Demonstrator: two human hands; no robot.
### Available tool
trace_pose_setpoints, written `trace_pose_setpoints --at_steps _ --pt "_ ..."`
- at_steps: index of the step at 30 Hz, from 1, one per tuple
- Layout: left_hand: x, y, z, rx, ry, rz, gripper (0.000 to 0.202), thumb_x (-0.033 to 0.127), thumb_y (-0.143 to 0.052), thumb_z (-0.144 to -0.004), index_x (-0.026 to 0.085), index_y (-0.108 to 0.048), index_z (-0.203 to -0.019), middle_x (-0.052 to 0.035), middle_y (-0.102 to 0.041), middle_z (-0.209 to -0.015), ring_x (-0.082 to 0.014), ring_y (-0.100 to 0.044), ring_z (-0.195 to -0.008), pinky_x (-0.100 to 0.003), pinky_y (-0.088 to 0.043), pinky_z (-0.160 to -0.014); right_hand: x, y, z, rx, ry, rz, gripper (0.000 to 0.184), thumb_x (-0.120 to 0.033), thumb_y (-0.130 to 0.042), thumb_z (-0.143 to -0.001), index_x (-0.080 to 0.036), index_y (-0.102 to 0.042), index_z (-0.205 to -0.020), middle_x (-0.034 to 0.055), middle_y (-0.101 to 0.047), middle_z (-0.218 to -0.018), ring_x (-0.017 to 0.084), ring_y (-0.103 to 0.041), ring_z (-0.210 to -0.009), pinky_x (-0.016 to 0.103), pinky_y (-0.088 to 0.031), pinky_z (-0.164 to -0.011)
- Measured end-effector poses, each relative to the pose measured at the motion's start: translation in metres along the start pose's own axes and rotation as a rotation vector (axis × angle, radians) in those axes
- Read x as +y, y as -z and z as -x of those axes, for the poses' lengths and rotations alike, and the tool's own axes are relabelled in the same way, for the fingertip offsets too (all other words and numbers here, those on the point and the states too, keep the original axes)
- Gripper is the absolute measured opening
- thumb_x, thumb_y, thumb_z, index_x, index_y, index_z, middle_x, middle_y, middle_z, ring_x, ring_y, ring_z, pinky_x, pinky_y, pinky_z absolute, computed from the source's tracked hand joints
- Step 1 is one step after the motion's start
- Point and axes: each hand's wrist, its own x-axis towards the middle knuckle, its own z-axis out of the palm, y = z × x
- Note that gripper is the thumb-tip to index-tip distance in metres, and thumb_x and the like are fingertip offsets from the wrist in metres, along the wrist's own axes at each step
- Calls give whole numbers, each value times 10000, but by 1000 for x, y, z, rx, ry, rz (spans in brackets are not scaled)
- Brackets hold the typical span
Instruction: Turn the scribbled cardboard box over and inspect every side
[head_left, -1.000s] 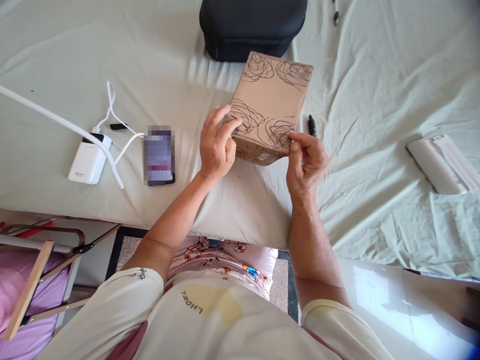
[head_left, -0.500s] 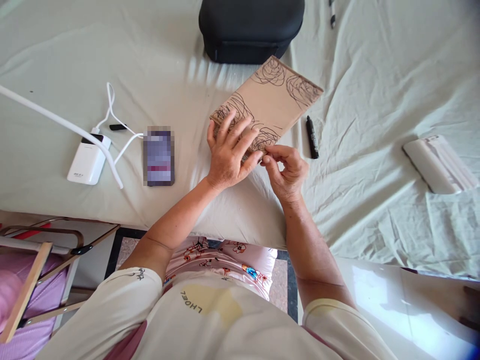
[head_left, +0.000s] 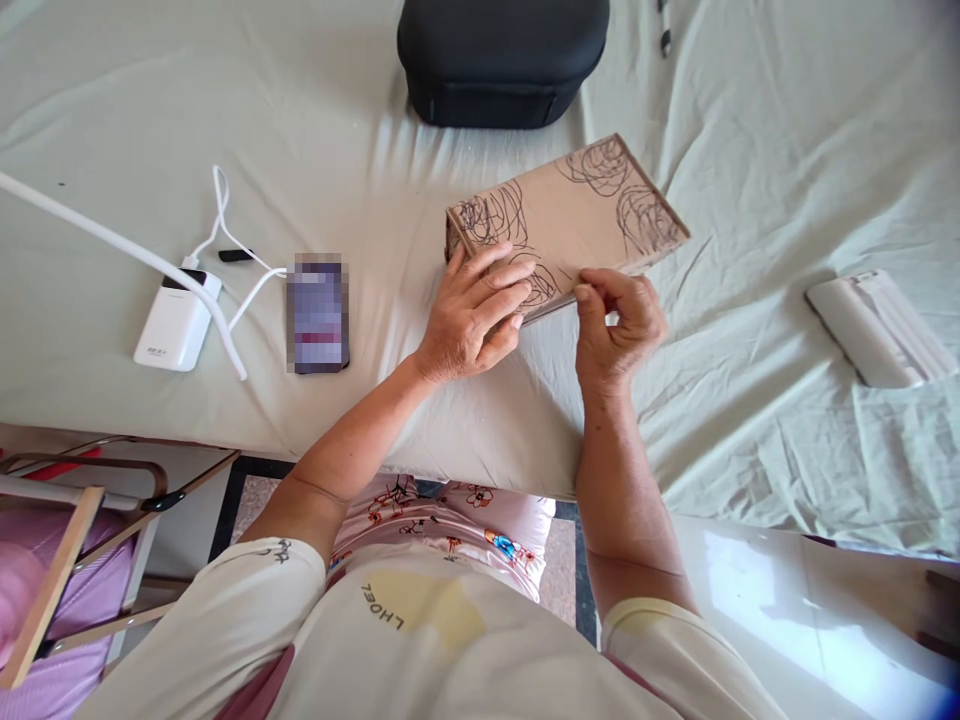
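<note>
A flat brown cardboard box [head_left: 570, 215] lies at an angle on the cloth, with black scribbled loops at its corners. My left hand [head_left: 476, 310] holds its near left corner, fingers bent over the top face and thumb low by the near edge. At the middle of the near long edge, my right hand [head_left: 621, 325] is closed in a pinch, thumb against forefinger. Whether anything besides the box edge is between those fingertips is too small to see. The dark left end of the box shows beside my left fingers.
Behind the box stands a black zippered case [head_left: 502, 65]. To the left lie a phone [head_left: 319, 315] and a white power bank [head_left: 176, 320] with a cable. A pale grey object [head_left: 877, 328] rests at right, and a pen [head_left: 665, 35] lies farther back.
The box has turned clockwise and shifted right. My right hand has moved right along its near edge, and my left fingers have drawn closer together. The black marker is now hidden.
</note>
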Motion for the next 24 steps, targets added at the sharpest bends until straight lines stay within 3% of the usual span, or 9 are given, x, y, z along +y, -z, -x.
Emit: trace_pose_setpoints --at_steps 3,9,15,19,24 --pt "-5 6 -2 17 -55 48 257 491 -427 -1057 372 -633 -1154 50 -724 -1384 -212 -571 -1479 -530 -396 -1323 0 3 -2 23 26 6 366 -563 -629 -1003 -233 -787 -989 28 -716 -851 149 -636 -712 329 -554 -697" --pt "-15 11 -3 13 -70 -6 434 450 -257 -1101 267 -649 -1099 -52 -751 -1337 -238 -611 -1441 -527 -490 -1234 -3 5 -3 18 -6 23 461 -637 -600 -995 -212 -780 -984 23 -681 -802 139 -571 -657 333 -517 -659" --pt "-26 16 0 72 -10 -55 405 399 -267 -1109 266 -650 -1115 -43 -754 -1356 -242 -623 -1432 -539 -392 -1289 7 8 -6 58 -74 138 554 -744 -587 -950 -237 -789 -1052 18 -614 -779 160 -529 -679 375 -522 -704" --pt "-32 19 1 75 64 -88 425 421 -262 -1110 277 -663 -1104 -31 -753 -1365 -248 -613 -1446 -552 -370 -1302 14 13 -11 123 -83 150 441 -654 -675 -947 -244 -796 -1058 19 -532 -749 185 -521 -734 396 -515 -750" --pt "-42 20 3 94 122 -91 403 421 -285 -1101 301 -668 -1120 -15 -749 -1369 -250 -590 -1469 -556 -323 -1330 19 17 -16 266 -62 130 263 -474 -758 -939 -218 -799 -985 94 -620 -983 219 -609 -934 392 -524 -796"
